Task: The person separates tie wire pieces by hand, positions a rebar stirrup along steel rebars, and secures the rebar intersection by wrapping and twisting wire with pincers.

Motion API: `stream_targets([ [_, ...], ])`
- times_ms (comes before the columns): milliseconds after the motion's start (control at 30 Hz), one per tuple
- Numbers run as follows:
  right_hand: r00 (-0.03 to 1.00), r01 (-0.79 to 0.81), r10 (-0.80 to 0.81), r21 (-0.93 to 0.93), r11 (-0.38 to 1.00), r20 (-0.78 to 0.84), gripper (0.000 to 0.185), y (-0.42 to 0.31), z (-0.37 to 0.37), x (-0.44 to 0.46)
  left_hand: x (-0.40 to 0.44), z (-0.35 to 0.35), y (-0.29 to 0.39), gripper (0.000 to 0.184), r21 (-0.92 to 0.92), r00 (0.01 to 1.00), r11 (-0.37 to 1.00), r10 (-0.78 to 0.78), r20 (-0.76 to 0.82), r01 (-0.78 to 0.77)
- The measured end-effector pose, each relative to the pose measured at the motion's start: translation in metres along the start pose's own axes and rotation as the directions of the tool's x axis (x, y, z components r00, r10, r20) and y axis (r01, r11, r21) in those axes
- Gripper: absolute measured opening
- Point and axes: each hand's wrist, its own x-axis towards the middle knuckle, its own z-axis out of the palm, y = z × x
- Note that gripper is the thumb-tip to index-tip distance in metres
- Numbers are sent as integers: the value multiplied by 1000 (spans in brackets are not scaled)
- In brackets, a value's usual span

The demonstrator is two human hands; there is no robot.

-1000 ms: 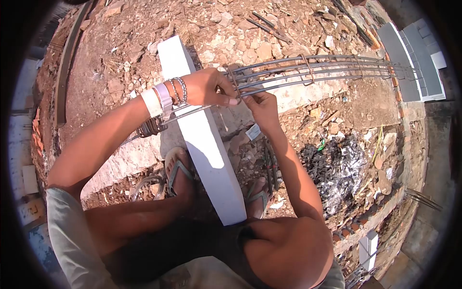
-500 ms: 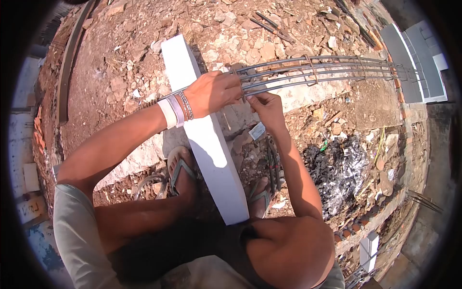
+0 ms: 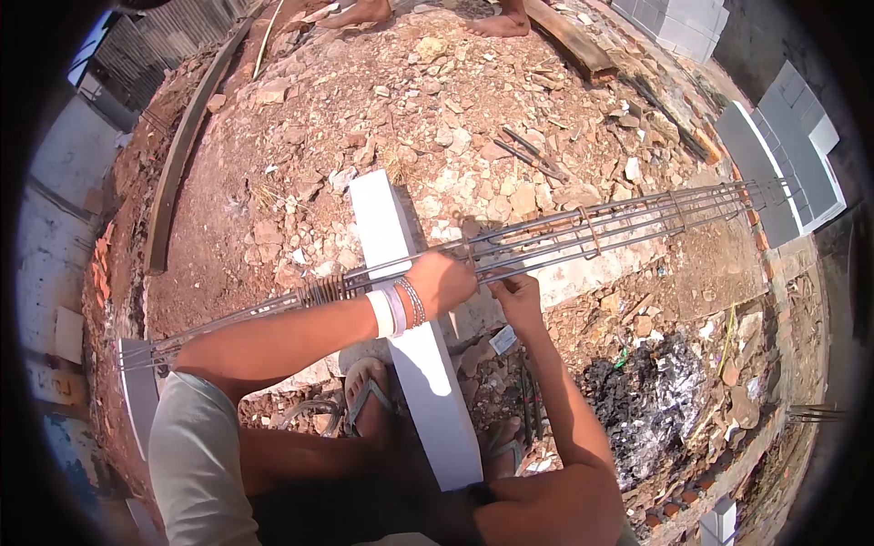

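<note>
A long cage of steel reinforcing bars (image 3: pixel 537 246) runs across in front of me, with square stirrups (image 3: pixel 587 232) around its bars. My left hand (image 3: pixel 440 280), with bands and a bracelet at the wrist, is closed around the bars near one stirrup. Just right of it, my right hand (image 3: pixel 517 296) pinches at the lower bar beside that stirrup; anything smaller between its fingertips is hidden. Beneath the cage lies a long white block (image 3: pixel 423 382), between my sandalled feet. Left of my left hand, several stirrups (image 3: pixel 323 289) sit bunched on the bars.
Stony rubble covers the ground. Another person's bare feet (image 3: pixel 499 25) stand at the top, near a timber beam (image 3: pixel 574 41). Grey blocks (image 3: pixel 765 173) support the cage's right end. Ash and charred debris (image 3: pixel 646 400) lie at lower right. A long beam (image 3: pixel 196 136) lies at left.
My view has tilted upward, so the hands and cage sit lower in the picture. Another person's feet and the cage's left end now show. Both hands stay at the same stirrup.
</note>
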Motion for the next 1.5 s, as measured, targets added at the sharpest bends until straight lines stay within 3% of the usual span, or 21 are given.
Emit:
stream_targets([
  [33, 1000, 15, -16, 65, 998, 18, 17, -10, 1, 0, 0, -3, 7, 9, 87, 1000, 996, -28, -9, 28],
  [100, 998, 16, -19, 39, 999, 53, 18, -15, -1, 4, 1, -4, 7, 10, 35, 999, 999, -34, -4, 34],
  [167, 996, -14, 9, 50, 999, 85, 16, -11, -8, 6, -1, -32, 8, 26, -183, 987, 971, -141, 80, 154],
  [300, 992, 123, -123, -128, 984, 13, 16, 17, -17, 15, -12, -32, 2, 33, -316, 983, 931, -174, 50, 181],
  [367, 996, 72, -75, -59, 996, -52, 16, -1, -14, 3, -13, -30, 0, 36, -410, 969, 880, -244, 40, 239],
  [400, 995, 72, -75, -45, 996, -64, 14, -3, -11, 2, -9, -28, -4, 37, -645, 955, 705, -247, 165, 294],
  [467, 995, 62, -63, -22, 998, -83, 10, -3, -10, -1, 2, -23, -9, 41, -902, 915, 166, -146, 377, 398],
  [567, 989, 112, -123, -111, 987, -88, 9, -5, -10, -1, 5, -41, 2, 48, -909, 954, 295, -143, 263, 295],
  [667, 986, 128, -140, -122, 984, -94, 8, 8, -10, 5, 17, -28, -3, 50, -915, 938, 209, -74, 339, 347],
  [767, 987, 119, -120, -13, 993, -105, 9, -11, -4, -3, 24, -46, -2, 64, -824, 839, 168, -172, 516, 541],
  [800, 986, 138, -138, -13, 990, -89, 9, -13, -6, -4, 26, -47, 0, 59, -795, 789, 33, -153, 595, 606],
  [867, 988, 127, -128, -19, 992, -91, 9, -5, -10, -3, 34, -33, 2, 55, -733, 731, 27, -114, 673, 679],
  [967, 977, 192, -188, 32, 981, -101, 12, -12, -1, -2, 32, -32, 3, 46, -651, 701, -312, 71, 710, 692],
  [1067, 980, 186, -183, 37, 982, -82, 16, -11, -5, -3, 39, -2, 5, 38, -653, 791, -492, 133, 597, 576],
  [1200, 993, 115, -114, 104, 988, -11, 19, -17, -8, -4, 35, -10, 10, 32, -682, 803, -484, 78, 591, 549],
  [1233, 993, 119, -120, 75, 990, 12, 20, -22, -11, -7, 33, -13, 11, 31, -670, 764, -462, 27, 644, 581],
  [1267, 992, 127, -123, -119, 985, 42, 18, -23, -18, -8, 27, -24, 10, 30, -674, 768, -449, 44, 639, 587],
  [1333, 980, 194, -182, -184, 964, 77, 15, -31, -22, -13, 21, -13, 7, 31, -745, 817, -391, 31, 575, 540],
  [1400, 988, 144, -132, -188, 972, 75, 17, -28, -26, -15, 20, -6, 4, 29, -779, 861, -388, 81, 503, 492],
  [1500, 983, 172, -166, -76, 982, 80, 22, -30, -21, -12, 18, -23, 21, 29, -887, 887, -74, -40, 460, 456],
])
